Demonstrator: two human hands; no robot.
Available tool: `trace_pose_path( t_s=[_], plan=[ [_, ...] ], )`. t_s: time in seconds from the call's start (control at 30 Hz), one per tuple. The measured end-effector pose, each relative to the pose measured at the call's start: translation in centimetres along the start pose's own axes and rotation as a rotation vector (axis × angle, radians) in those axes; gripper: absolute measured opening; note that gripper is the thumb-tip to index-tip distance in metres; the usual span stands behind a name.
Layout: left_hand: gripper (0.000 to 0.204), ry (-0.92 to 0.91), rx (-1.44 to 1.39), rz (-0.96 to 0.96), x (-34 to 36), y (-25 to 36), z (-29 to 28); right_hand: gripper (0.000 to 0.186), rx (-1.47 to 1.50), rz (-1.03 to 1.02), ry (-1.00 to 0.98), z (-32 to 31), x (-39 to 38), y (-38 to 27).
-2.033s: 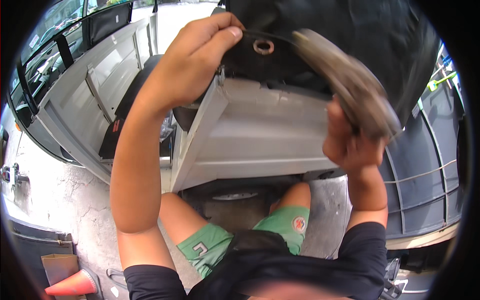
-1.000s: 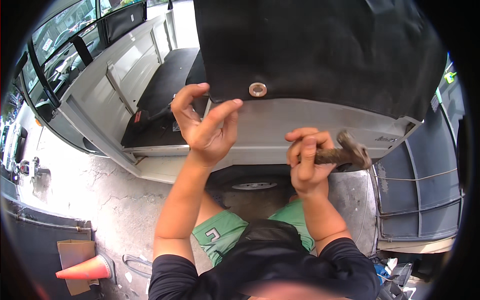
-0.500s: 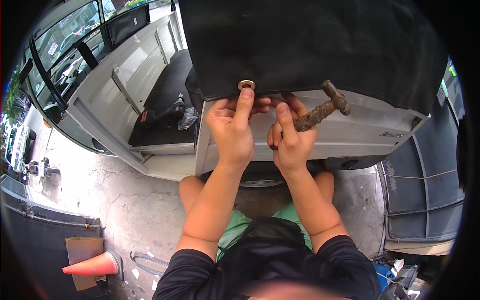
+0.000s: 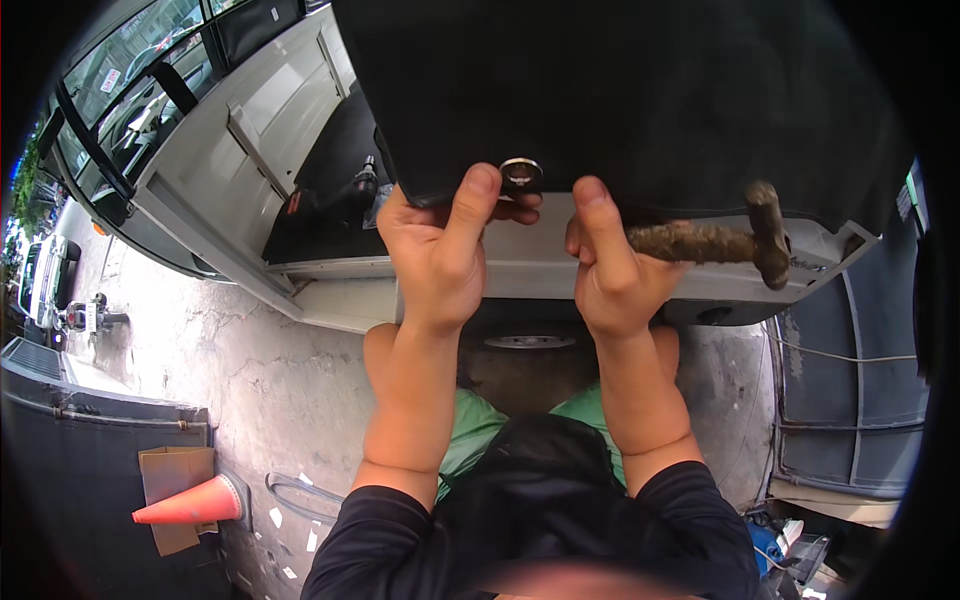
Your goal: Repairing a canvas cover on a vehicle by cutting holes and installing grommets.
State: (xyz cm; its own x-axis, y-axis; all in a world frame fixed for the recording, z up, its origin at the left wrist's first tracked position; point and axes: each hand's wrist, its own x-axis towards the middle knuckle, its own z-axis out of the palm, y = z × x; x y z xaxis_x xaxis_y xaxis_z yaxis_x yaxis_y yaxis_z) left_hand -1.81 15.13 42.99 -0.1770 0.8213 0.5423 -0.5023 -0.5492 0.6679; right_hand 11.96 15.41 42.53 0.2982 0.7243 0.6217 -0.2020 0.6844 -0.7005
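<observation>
A black vinyl-like cover (image 4: pixel 620 100) hangs in front of me, with a round metal eyelet (image 4: pixel 521 161) set near its lower edge. My left hand (image 4: pixel 440 245) pinches that edge just left of the eyelet, thumb in front and fingers behind. Right of the eyelet, my right hand (image 4: pixel 625 265) has its thumb up against the same edge. It also keeps hold of a worn hammer (image 4: pixel 695 243), whose rough handle points right, with the head beyond my hand. The fingers behind the cover are partly hidden.
Behind the cover is a white truck bed (image 4: pixel 345 300) with a dark floor, where a power tool (image 4: pixel 366 180) lies. An orange traffic cone (image 4: pixel 195 500) lies on cardboard at lower left. Dark metal panels (image 4: pixel 880 400) stand at right.
Both hands have raised the cover's lower edge toward me. My left thumb has moved off the eyelet to its left; my right hand has shifted right, and the hammer has swung to lie nearly level.
</observation>
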Motion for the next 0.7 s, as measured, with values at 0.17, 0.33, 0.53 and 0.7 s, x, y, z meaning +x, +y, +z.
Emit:
trace_pose_path(
  t_s=[0.17, 0.33, 0.53, 0.7],
  plan=[
    [0.021, 0.025, 0.505, 0.263, 1.6, 2.3, -1.6, 0.016, 0.099, 0.182, -0.053, -0.8, 0.4, -0.5],
    [0.019, -0.118, 0.982, 0.620, 6.8, 8.4, 1.2, 0.024, 0.266, -0.021, 0.087, 0.1, 5.7, -5.6],
    [0.025, -0.036, 0.761, 0.339, 6.1, 5.3, -0.8, 0.031, -0.053, -0.090, 0.191, 0.9, 4.0, -1.8],
    [0.031, 0.112, 0.853, 0.344, 4.2, -0.5, -3.3, 0.032, -0.035, 0.167, 0.199, -0.6, 2.9, 3.2]
  ],
)
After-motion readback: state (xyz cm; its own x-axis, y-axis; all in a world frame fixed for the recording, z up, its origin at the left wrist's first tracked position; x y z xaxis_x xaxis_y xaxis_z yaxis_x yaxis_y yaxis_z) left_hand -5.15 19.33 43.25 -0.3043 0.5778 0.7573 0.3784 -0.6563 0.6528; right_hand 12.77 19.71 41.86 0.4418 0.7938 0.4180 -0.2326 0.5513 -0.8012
